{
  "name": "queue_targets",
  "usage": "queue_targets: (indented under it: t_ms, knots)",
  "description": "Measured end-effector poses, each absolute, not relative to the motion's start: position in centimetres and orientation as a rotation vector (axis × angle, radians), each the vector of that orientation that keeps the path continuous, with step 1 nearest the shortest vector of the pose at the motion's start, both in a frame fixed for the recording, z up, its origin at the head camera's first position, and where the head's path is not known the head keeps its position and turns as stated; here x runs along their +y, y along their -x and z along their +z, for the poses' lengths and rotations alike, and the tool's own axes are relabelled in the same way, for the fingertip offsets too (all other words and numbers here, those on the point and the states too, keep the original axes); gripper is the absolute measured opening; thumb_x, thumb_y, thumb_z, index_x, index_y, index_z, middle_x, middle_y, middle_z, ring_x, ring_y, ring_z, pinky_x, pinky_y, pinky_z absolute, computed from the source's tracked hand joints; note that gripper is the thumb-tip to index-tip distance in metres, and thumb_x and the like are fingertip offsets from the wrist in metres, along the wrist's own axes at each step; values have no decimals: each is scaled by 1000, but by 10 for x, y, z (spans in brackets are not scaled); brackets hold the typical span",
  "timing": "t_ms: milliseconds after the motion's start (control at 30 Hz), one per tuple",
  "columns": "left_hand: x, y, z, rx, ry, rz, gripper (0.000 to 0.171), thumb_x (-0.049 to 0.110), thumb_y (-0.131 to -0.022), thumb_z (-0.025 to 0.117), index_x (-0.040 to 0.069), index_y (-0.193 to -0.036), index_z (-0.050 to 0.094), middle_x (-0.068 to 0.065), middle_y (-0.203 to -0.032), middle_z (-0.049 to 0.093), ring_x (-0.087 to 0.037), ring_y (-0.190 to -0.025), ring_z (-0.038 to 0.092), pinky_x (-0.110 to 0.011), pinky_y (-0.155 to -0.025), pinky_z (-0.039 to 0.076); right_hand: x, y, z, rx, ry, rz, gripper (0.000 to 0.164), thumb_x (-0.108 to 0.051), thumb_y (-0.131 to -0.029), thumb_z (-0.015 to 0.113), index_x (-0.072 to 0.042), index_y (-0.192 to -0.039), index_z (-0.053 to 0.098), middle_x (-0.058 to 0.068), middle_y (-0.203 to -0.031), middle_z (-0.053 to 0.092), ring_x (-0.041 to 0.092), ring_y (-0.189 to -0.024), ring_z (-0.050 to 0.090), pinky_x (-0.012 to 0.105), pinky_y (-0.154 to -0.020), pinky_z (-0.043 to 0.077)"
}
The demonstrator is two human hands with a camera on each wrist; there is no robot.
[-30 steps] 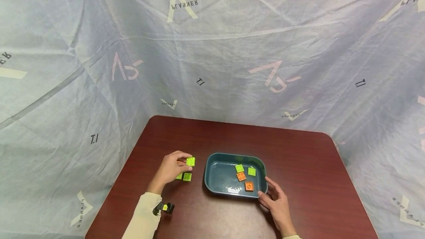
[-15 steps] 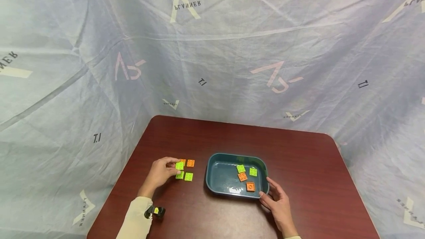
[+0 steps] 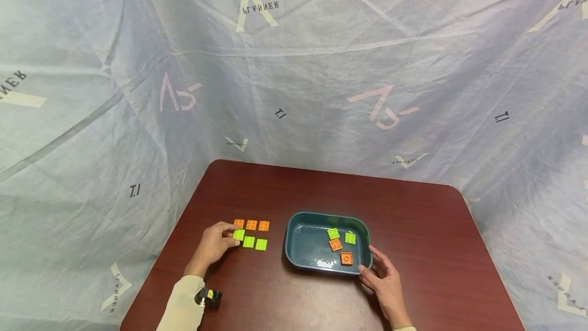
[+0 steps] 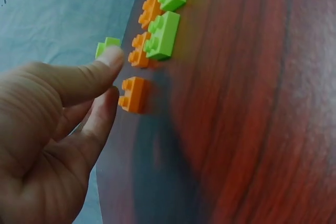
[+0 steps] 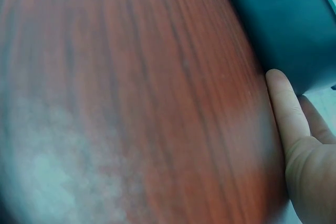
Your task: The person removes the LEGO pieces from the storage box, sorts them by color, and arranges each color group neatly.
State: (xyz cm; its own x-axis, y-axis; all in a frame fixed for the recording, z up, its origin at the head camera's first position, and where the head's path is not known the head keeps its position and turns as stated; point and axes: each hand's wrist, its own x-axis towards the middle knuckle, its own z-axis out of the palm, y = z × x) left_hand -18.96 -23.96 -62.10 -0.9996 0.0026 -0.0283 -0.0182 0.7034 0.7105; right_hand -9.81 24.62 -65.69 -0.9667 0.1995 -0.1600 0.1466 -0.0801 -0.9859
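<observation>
Left hand point(image 3: 212, 245) pinches a green block point(image 3: 238, 235) beside some orange blocks point(image 3: 251, 225), prolly for control; right hand point(image 3: 385, 281), loosely spread, touches the tray point(image 3: 305, 244), likely steadying it.

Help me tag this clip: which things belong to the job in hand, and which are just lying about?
Likely in the job:
left hand, pinching a green block
orange blocks, other green blocks
tray, touched by right hand

Likely just there:
table, merely supporting
printed cloth
black wrist device
</observation>
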Motion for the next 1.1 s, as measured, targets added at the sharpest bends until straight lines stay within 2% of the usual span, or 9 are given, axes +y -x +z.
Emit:
queue_targets:
  t_ms: [367,800,1100]
  knots:
    - [-245,189,-637,2862,82,1162,38,8,-84,89,16,-120,79,-6,-114,74,-18,-96,71,-38,-80,62,245,100,-655,-2118,414,2242,71,-3,-90,82,-14,-154,53,21,-136,61,12,-100,74,35,-77,66]
    - [-246,189,-639,2852,89,1147,40,6,-84,89,13,-121,78,-7,-114,74,-20,-97,70,-40,-78,62,245,98,-654,-2111,405,2245,69,-2,-91,82,-13,-153,54,15,-132,64,10,-99,74,35,-77,66]
    - [-245,188,-636,2842,118,1139,44,6,-83,89,12,-125,76,-8,-119,74,-21,-99,70,-40,-81,62,246,98,-657,-2094,381,2243,71,-2,-91,82,-11,-154,52,18,-133,63,10,-98,74,36,-76,66]
